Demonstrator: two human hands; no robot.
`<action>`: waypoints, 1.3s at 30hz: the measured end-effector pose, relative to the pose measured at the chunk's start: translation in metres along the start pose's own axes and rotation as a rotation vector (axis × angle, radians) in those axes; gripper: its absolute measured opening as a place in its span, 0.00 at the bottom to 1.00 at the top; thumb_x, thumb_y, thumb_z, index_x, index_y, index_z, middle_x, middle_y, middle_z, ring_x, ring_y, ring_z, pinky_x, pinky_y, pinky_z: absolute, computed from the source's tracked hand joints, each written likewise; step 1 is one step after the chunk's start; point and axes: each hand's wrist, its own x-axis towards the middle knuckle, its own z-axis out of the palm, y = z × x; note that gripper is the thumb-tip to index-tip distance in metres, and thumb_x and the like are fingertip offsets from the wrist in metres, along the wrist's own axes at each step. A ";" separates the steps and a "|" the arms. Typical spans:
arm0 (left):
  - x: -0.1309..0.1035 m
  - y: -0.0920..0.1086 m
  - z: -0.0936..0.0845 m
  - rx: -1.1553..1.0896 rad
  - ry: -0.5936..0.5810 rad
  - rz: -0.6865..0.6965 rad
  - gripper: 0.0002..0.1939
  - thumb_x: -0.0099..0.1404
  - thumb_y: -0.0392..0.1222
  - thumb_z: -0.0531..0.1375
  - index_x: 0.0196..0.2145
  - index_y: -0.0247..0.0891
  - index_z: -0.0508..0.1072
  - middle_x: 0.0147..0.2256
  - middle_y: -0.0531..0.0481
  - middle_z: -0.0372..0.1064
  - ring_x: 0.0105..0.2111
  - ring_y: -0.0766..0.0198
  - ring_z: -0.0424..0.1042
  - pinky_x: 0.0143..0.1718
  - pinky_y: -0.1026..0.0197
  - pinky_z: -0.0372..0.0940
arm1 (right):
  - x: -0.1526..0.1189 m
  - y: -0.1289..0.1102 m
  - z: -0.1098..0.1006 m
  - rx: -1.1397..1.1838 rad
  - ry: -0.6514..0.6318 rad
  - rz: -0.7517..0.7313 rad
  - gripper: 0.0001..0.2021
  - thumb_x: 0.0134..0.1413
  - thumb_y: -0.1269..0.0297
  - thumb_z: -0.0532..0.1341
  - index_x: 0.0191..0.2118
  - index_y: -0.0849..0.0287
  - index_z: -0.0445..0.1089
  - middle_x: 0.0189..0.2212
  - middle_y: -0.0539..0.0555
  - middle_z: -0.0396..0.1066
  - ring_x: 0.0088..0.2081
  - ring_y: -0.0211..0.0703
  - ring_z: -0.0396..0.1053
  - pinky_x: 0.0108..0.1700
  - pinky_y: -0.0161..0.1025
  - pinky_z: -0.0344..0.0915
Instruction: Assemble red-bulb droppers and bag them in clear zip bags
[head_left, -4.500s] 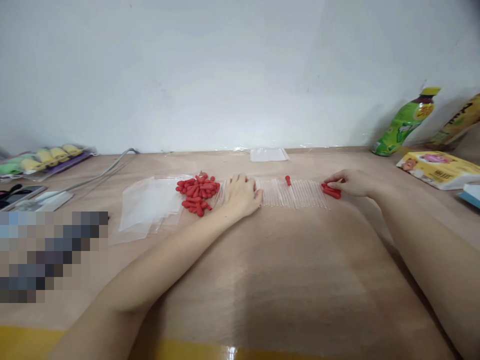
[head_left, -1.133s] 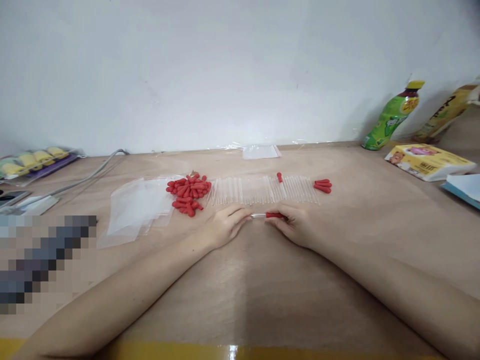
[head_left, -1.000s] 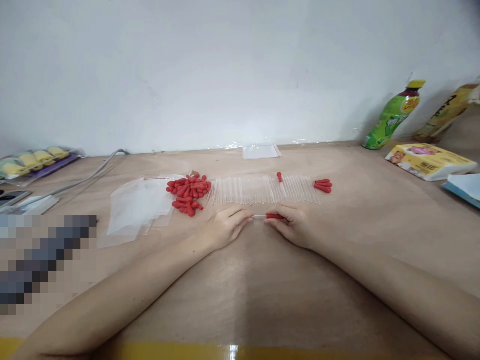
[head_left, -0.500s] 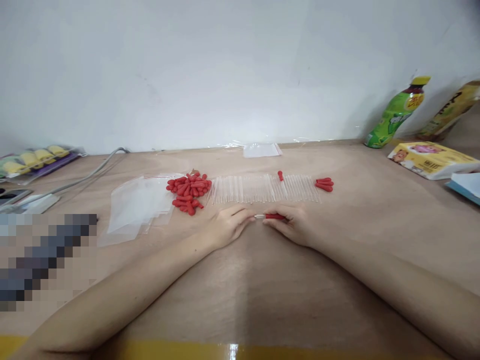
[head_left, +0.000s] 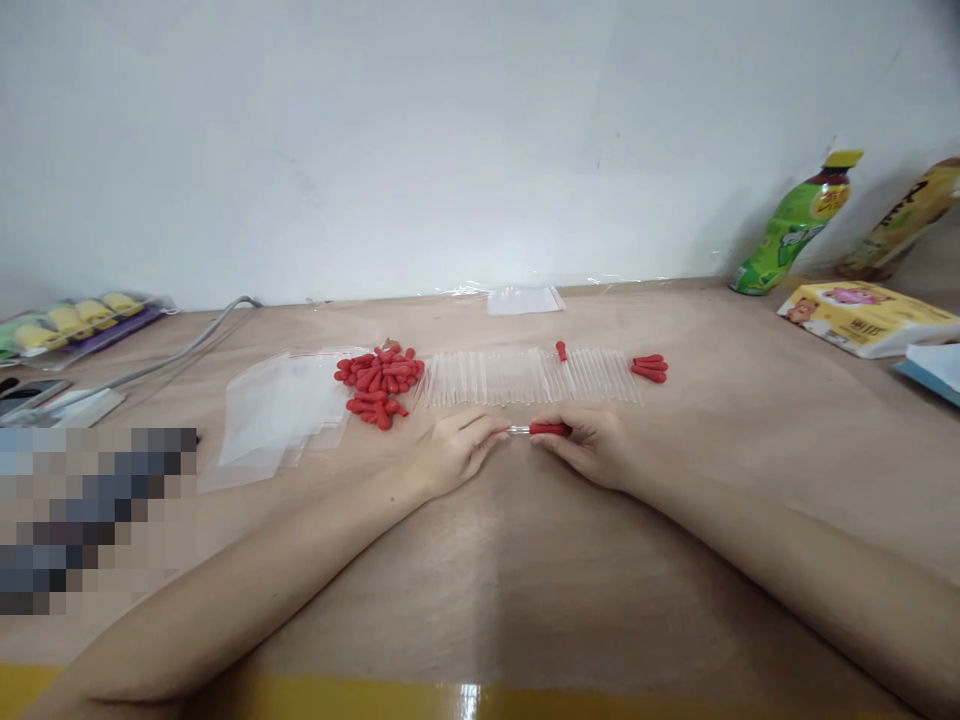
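Observation:
Between my hands lies a clear glass dropper tube [head_left: 519,430], its left part hidden in the fingers of my left hand [head_left: 469,445]. A red rubber bulb [head_left: 549,429] meets the tube's right end, and my right hand [head_left: 589,445] pinches it between thumb and fingers. Just beyond my hands is a row of glass dropper tubes [head_left: 465,378] laid side by side. One tube in that row carries a red bulb [head_left: 561,351] at its far end. To the left sits a pile of loose red bulbs [head_left: 379,375]; several more bulbs [head_left: 649,368] lie right of the row.
Clear plastic zip bags [head_left: 274,410] are spread at the left, and a small bag [head_left: 525,300] rests near the wall. A grey cable [head_left: 180,348] runs past a yellow-and-purple pack [head_left: 82,325]. At right stand a green bottle [head_left: 796,230] and a yellow tissue pack [head_left: 862,318].
The fingers of my right hand have shifted slightly on the red bulb, so more of it shows. My left hand stays nearly still on the tube.

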 end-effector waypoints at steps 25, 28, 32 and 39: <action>0.003 0.000 0.002 -0.008 0.021 -0.053 0.14 0.63 0.39 0.55 0.47 0.36 0.66 0.40 0.43 0.68 0.38 0.61 0.69 0.39 0.57 0.67 | 0.064 0.039 -0.046 -0.018 0.411 0.492 0.13 0.52 0.65 0.52 0.45 0.56 0.58 0.28 0.49 0.60 0.28 0.38 0.62 0.33 0.39 0.63; 0.003 0.000 0.002 -0.012 0.003 -0.067 0.12 0.63 0.39 0.54 0.45 0.35 0.68 0.40 0.43 0.69 0.38 0.61 0.69 0.39 0.57 0.67 | 0.080 0.060 -0.060 -0.141 0.295 0.650 0.17 0.50 0.65 0.54 0.47 0.60 0.57 0.32 0.54 0.64 0.32 0.42 0.64 0.35 0.41 0.63; 0.002 0.000 0.002 -0.011 -0.044 -0.100 0.12 0.64 0.39 0.53 0.44 0.35 0.69 0.40 0.43 0.69 0.39 0.60 0.69 0.39 0.57 0.66 | 0.090 0.070 -0.059 -0.248 0.028 0.756 0.27 0.44 0.60 0.60 0.51 0.64 0.56 0.39 0.61 0.66 0.37 0.47 0.67 0.37 0.42 0.64; 0.002 -0.001 0.002 0.020 -0.060 -0.130 0.11 0.64 0.40 0.53 0.43 0.36 0.70 0.38 0.43 0.70 0.37 0.60 0.70 0.38 0.56 0.66 | 0.094 0.072 -0.055 -0.454 -0.197 0.732 0.30 0.43 0.54 0.62 0.52 0.63 0.59 0.39 0.62 0.70 0.39 0.51 0.69 0.39 0.44 0.65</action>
